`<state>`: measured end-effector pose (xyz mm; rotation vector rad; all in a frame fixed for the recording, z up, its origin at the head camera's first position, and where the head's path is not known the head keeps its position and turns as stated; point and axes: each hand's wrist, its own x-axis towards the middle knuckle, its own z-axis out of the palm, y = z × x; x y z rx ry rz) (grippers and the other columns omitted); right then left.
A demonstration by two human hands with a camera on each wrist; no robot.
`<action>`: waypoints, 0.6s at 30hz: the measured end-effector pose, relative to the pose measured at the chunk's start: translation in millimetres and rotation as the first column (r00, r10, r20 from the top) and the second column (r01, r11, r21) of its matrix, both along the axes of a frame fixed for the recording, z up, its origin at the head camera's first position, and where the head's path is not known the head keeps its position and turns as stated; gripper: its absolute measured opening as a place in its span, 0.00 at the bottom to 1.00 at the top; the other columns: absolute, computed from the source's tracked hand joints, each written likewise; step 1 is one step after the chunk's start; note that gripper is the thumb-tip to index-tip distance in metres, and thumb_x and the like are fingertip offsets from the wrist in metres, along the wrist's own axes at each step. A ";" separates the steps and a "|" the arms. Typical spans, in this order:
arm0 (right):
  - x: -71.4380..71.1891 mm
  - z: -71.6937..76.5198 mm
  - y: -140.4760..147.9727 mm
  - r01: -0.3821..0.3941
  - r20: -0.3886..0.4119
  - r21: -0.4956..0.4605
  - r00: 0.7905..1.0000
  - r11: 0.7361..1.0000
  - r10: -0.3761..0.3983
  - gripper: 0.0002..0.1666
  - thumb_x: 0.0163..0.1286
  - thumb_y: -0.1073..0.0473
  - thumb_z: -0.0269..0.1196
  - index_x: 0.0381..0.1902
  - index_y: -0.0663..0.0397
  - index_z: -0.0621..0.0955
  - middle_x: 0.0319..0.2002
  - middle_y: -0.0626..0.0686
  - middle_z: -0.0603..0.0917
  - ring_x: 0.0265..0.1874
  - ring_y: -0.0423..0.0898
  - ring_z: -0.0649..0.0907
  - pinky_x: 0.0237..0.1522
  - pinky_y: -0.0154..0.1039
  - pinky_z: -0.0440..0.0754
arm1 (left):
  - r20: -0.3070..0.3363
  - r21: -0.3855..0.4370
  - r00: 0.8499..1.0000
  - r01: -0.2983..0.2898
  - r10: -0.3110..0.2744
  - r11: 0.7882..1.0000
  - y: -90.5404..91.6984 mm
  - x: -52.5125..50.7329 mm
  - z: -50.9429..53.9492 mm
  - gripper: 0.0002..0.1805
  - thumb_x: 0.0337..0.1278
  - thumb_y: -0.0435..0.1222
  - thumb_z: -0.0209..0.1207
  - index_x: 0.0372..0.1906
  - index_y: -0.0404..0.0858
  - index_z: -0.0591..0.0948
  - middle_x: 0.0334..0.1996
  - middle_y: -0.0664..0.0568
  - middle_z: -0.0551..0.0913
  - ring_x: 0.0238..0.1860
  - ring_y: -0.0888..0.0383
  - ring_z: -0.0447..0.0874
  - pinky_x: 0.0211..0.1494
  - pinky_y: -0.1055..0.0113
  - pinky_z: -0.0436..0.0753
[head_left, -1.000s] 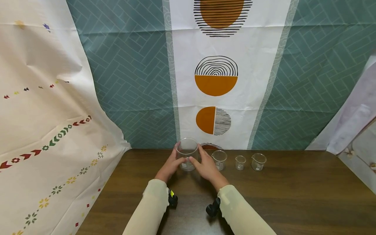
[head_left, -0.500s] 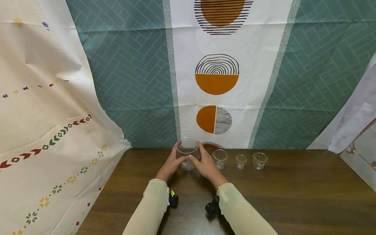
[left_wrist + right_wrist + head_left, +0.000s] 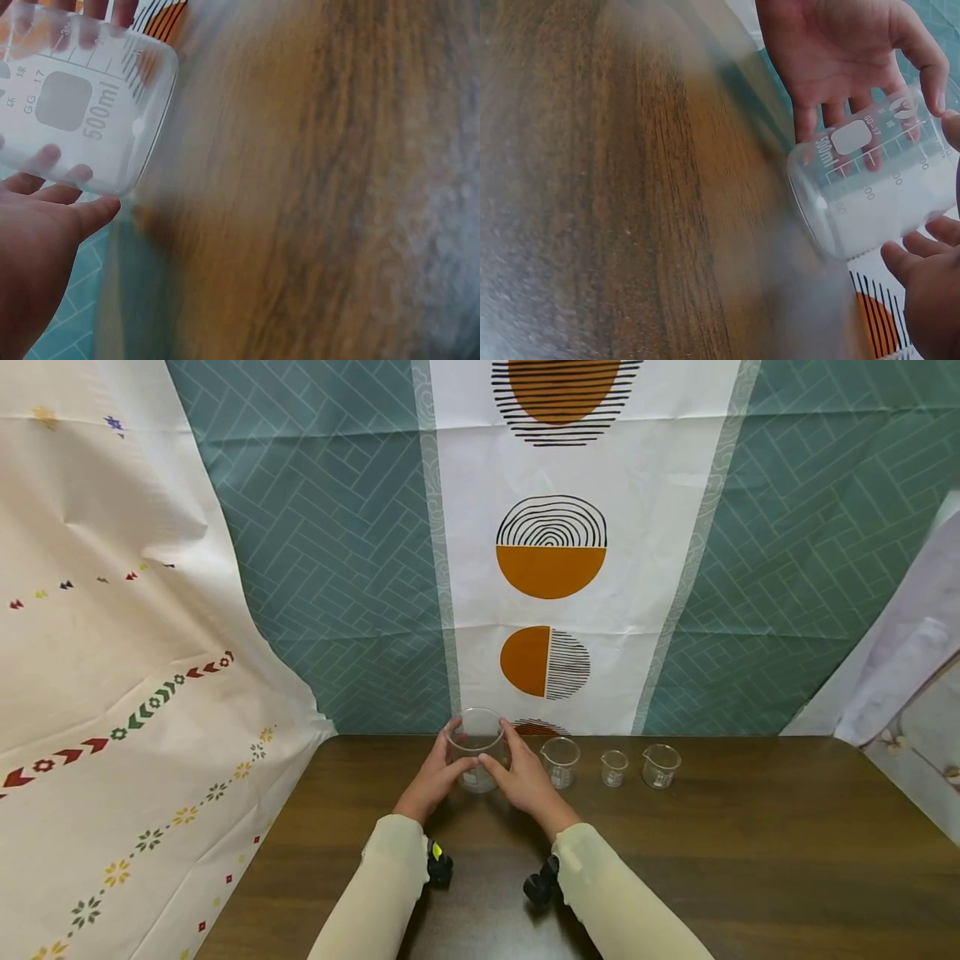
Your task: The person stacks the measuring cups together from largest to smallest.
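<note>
We had the large beaker (image 3: 477,743) in a two-handed grip near the back edge of the wooden table (image 3: 720,860). It stood upright, mouth up, in the head view, left of the three smaller ones. We couldn't tell whether its base was touching the wood.

Left hand (image 3: 437,779): fingers wrapped round the left side of the glass, thumb across the near face. Right hand (image 3: 527,779): mirrored that on the right side, also grasping. Thumb tips met or nearly met in front; we couldn't confirm contact.

From the wrist views we read "500ml" and "GG-17" on the wall, plus graduation lines and a pale blank patch. Fingers showed through the clear glass.

Row to the right: spouted beaker (image 3: 560,764) just beside the right hand, then the smallest beaker (image 3: 613,768), then the rightmost beaker (image 3: 661,767). All three stood upright on the table, apart from each other.

Both arms wore cream sleeves (image 3: 378,885), with a black device (image 3: 439,865) at each wrist; the left one had a yellow mark. Behind the table we had a teal-and-white cloth (image 3: 345,527) with orange and black circle prints, and at left a cream cloth (image 3: 90,668) with coloured motifs.
</note>
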<state>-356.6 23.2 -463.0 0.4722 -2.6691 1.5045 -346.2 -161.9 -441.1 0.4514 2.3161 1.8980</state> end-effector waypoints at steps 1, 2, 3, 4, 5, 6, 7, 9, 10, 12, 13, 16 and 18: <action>0.6 0.8 0.0 0.000 -0.002 -0.001 1.000 1.000 0.000 0.49 0.68 0.36 0.58 0.77 0.42 0.50 0.75 0.54 0.59 0.69 0.58 0.70 0.61 0.54 0.75 | -0.003 0.002 1.000 -0.001 0.001 1.000 -0.1 0.4 0.7 0.45 0.62 0.36 0.57 0.77 0.40 0.44 0.74 0.30 0.52 0.75 0.36 0.52 0.69 0.40 0.64; 1.4 1.7 -0.1 -0.001 -0.005 0.000 1.000 1.000 0.001 0.49 0.68 0.36 0.58 0.77 0.42 0.50 0.75 0.55 0.59 0.68 0.58 0.70 0.61 0.54 0.75 | -0.008 0.003 1.000 -0.003 0.003 1.000 -0.4 0.8 1.1 0.45 0.62 0.36 0.57 0.77 0.40 0.45 0.74 0.30 0.52 0.74 0.36 0.52 0.69 0.40 0.64; 2.1 2.5 -0.2 -0.002 -0.009 -0.001 1.000 1.000 0.002 0.49 0.68 0.36 0.58 0.77 0.42 0.50 0.75 0.55 0.59 0.68 0.58 0.71 0.60 0.54 0.75 | -0.009 0.005 1.000 -0.003 0.004 1.000 -0.6 1.1 1.6 0.44 0.63 0.36 0.57 0.77 0.40 0.45 0.74 0.31 0.52 0.74 0.36 0.52 0.69 0.40 0.64; 2.9 3.4 -0.3 -0.001 -0.012 0.001 1.000 1.000 0.001 0.49 0.68 0.36 0.58 0.77 0.42 0.50 0.75 0.55 0.60 0.67 0.59 0.72 0.60 0.54 0.75 | -0.014 0.003 1.000 -0.004 0.004 1.000 -0.8 1.8 2.3 0.44 0.63 0.36 0.57 0.77 0.40 0.45 0.73 0.31 0.53 0.74 0.35 0.52 0.69 0.40 0.64; 3.8 4.2 -0.3 -0.002 -0.016 0.001 1.000 1.000 0.002 0.49 0.68 0.36 0.58 0.77 0.42 0.50 0.75 0.55 0.60 0.66 0.59 0.72 0.60 0.54 0.76 | -0.018 0.003 1.000 -0.007 0.007 1.000 -1.0 2.4 3.0 0.44 0.63 0.35 0.57 0.76 0.40 0.45 0.73 0.31 0.53 0.74 0.35 0.53 0.69 0.40 0.64; 4.7 4.9 -0.2 -0.004 -0.019 0.001 1.000 1.000 0.004 0.49 0.68 0.36 0.58 0.77 0.42 0.50 0.75 0.55 0.60 0.66 0.59 0.73 0.59 0.54 0.76 | -0.022 0.004 1.000 -0.008 0.008 1.000 -1.1 2.9 3.5 0.44 0.63 0.35 0.57 0.76 0.40 0.45 0.73 0.31 0.53 0.74 0.35 0.53 0.69 0.39 0.64; 5.5 5.3 -0.2 -0.005 -0.022 0.002 1.000 1.000 0.005 0.49 0.68 0.36 0.58 0.77 0.42 0.50 0.75 0.55 0.60 0.65 0.59 0.73 0.59 0.54 0.76 | -0.022 0.003 1.000 -0.010 0.010 1.000 -1.1 3.4 4.0 0.44 0.63 0.35 0.58 0.76 0.40 0.46 0.73 0.31 0.53 0.74 0.35 0.53 0.69 0.39 0.64; 7.2 6.2 0.3 -0.006 -0.032 0.008 0.999 1.000 0.006 0.48 0.68 0.36 0.58 0.77 0.42 0.50 0.74 0.55 0.60 0.64 0.59 0.75 0.58 0.54 0.77 | -0.020 0.001 1.000 -0.012 0.012 1.000 -1.1 4.7 4.9 0.44 0.63 0.35 0.58 0.77 0.41 0.46 0.74 0.32 0.53 0.74 0.36 0.53 0.69 0.40 0.63; 8.0 6.5 0.6 -0.006 -0.037 0.007 0.999 1.000 0.006 0.48 0.68 0.37 0.58 0.77 0.41 0.50 0.74 0.55 0.61 0.64 0.59 0.75 0.58 0.54 0.77 | -0.023 -0.002 1.000 -0.016 0.016 1.000 -1.0 5.7 5.4 0.44 0.62 0.35 0.58 0.76 0.41 0.46 0.74 0.32 0.53 0.75 0.37 0.53 0.70 0.40 0.63; 9.7 7.0 1.3 -0.009 -0.047 0.003 0.999 1.000 0.009 0.48 0.68 0.37 0.59 0.77 0.41 0.51 0.74 0.55 0.61 0.63 0.58 0.75 0.58 0.53 0.77 | -0.023 -0.011 1.000 -0.018 0.017 1.000 -1.0 7.4 5.9 0.44 0.62 0.35 0.59 0.76 0.41 0.46 0.74 0.33 0.53 0.75 0.38 0.52 0.71 0.40 0.61; 10.4 7.1 1.7 -0.011 -0.049 -0.002 0.999 1.000 0.011 0.48 0.68 0.38 0.59 0.77 0.41 0.51 0.74 0.55 0.62 0.64 0.58 0.75 0.58 0.53 0.77 | -0.025 -0.018 1.000 -0.019 0.019 1.000 -1.0 8.5 6.1 0.44 0.62 0.35 0.59 0.76 0.41 0.47 0.74 0.32 0.53 0.75 0.38 0.52 0.71 0.40 0.61; 12.6 7.0 2.8 -0.021 -0.056 -0.014 0.998 1.000 0.020 0.48 0.68 0.38 0.60 0.77 0.42 0.52 0.74 0.56 0.62 0.66 0.57 0.73 0.59 0.53 0.77 | -0.033 -0.036 0.999 -0.021 0.020 0.999 -1.2 12.2 6.6 0.44 0.62 0.35 0.59 0.76 0.41 0.47 0.74 0.32 0.53 0.75 0.37 0.51 0.71 0.39 0.59; 14.3 6.8 3.6 -0.026 -0.058 -0.025 0.998 0.999 0.024 0.48 0.67 0.39 0.61 0.77 0.42 0.53 0.73 0.57 0.63 0.67 0.57 0.72 0.59 0.53 0.77 | -0.036 -0.042 0.999 -0.023 0.022 0.999 -1.2 14.7 7.0 0.44 0.62 0.36 0.60 0.76 0.41 0.47 0.73 0.32 0.55 0.75 0.37 0.52 0.71 0.39 0.59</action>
